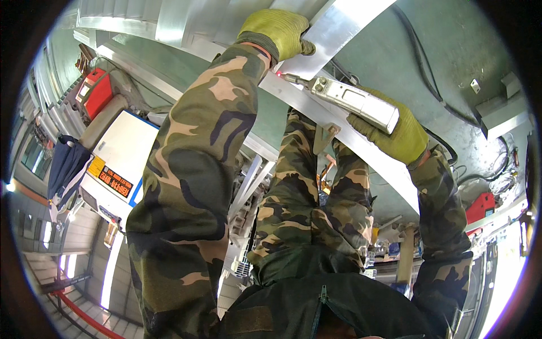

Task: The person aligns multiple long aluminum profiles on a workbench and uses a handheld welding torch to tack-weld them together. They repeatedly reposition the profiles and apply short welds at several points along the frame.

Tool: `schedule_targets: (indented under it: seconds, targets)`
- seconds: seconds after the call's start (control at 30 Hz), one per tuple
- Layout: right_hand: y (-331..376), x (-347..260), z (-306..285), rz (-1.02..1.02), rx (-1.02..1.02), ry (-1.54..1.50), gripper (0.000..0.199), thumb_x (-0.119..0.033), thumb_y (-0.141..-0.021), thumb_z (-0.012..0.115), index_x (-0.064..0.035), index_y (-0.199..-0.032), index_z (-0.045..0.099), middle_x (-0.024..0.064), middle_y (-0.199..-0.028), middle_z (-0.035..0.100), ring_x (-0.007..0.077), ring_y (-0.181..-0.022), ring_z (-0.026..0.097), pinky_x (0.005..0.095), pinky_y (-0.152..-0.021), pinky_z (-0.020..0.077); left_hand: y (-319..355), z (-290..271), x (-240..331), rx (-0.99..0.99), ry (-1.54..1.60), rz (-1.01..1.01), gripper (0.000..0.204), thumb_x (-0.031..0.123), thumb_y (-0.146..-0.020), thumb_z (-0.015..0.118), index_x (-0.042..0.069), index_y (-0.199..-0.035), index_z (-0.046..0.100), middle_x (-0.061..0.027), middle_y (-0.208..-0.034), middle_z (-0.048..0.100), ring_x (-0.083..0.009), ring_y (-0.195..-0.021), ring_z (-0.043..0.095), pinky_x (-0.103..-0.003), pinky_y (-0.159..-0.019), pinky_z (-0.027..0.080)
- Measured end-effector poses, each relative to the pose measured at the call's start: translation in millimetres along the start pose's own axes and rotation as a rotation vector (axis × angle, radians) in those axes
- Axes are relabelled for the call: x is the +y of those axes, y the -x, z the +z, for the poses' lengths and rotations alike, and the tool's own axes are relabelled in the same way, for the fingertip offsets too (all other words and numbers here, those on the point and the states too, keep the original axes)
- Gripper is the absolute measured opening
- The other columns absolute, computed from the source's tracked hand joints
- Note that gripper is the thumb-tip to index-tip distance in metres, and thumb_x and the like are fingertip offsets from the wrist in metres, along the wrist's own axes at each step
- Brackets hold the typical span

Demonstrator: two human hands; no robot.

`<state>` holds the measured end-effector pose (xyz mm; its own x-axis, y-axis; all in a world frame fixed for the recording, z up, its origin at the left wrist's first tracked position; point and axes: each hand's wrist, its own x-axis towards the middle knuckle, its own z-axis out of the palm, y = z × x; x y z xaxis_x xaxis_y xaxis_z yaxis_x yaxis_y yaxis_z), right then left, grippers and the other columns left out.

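Observation:
My right hand (pixel 407 134), in a yellow-green work glove, is wrapped round a handheld laser welding gun (pixel 361 101) with a pale boxy body. Its narrow nozzle (pixel 294 79) points left, and a small red light spot glows at the tip, beside a joint between metal bars. My left hand (pixel 278 33), gloved alike, grips the edge of a broad silvery metal profile (pixel 347 28) just above that joint. A second flat metal bar (pixel 389 169) runs diagonally beneath the gun toward the lower right. The left palm is hidden.
Black cables (pixel 423 62) cross the green floor at right. A metal offcut (pixel 505 116) lies near the right rim. At left stand a white cabinet (pixel 121 152) with a dark garment (pixel 68 166) hanging on it and a red box (pixel 96 90). My legs are below the frame.

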<state>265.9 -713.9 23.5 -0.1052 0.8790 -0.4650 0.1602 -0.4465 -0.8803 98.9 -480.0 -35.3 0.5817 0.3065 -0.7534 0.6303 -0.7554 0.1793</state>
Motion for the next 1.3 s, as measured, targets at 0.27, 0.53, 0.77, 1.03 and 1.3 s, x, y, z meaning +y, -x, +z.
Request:
schedule_targets:
  seconds: [0.27,0.53,0.77,1.03,1.3]
  targets:
    - [-4,-17,-5,0.15,-0.066,0.065,0.043,-0.02,-0.096,0.077,-0.0025,-0.133,0.066,0.0133,-0.113,0.076,0.0173,-0.102,0.072,0.0327,-0.087,0.057,-2,-2,-1,0.018,-0.008,0.001,0.047,0.054,-0.092,0.07,0.016,-0.119,0.074,-0.0105,-0.113,0.076,-0.0326,-0.107,0.071,-0.048,-0.094,0.056]
    - [-1,3,-1,-0.011,-0.057,0.076,0.047,-0.021,-0.096,0.077,-0.0016,-0.136,0.063,0.0152,-0.121,0.074,0.0196,-0.107,0.071,0.0344,-0.091,0.0565,1,-6,-1,0.009,-0.02,-0.015,0.048,0.054,-0.092,0.07,0.015,-0.119,0.074,-0.0113,-0.113,0.075,-0.0332,-0.107,0.071,-0.048,-0.094,0.055]
    - [4,3,-1,-0.036,-0.011,0.069,0.049,-0.024,-0.096,0.079,-0.0018,-0.136,0.063,0.01,-0.106,0.075,0.0097,-0.082,0.067,0.029,-0.072,0.057,5,-6,-8,0.003,-0.035,-0.015,0.049,0.054,-0.091,0.07,0.014,-0.118,0.073,-0.0119,-0.113,0.075,-0.0338,-0.107,0.071,-0.048,-0.094,0.055]
    - [9,7,0,0.011,0.021,0.023,0.05,-0.022,-0.096,0.079,-0.0024,-0.139,0.062,0.0071,-0.105,0.075,0.0072,-0.075,0.063,0.027,-0.066,0.0553,1,-4,-8,-0.006,-0.034,-0.017,0.05,0.055,-0.091,0.07,0.013,-0.118,0.073,-0.0127,-0.114,0.075,-0.0344,-0.107,0.071,-0.048,-0.094,0.055]
    - [16,9,-2,0.061,0.019,0.016,0.053,-0.023,-0.095,0.079,-0.002,-0.14,0.061,0.0072,-0.107,0.076,0.0067,-0.076,0.063,0.0268,-0.066,0.0552,-4,-8,-9,-0.003,-0.042,-0.041,0.051,0.055,-0.091,0.07,0.012,-0.118,0.073,-0.0134,-0.114,0.075,-0.035,-0.108,0.07,-0.048,-0.094,0.055]
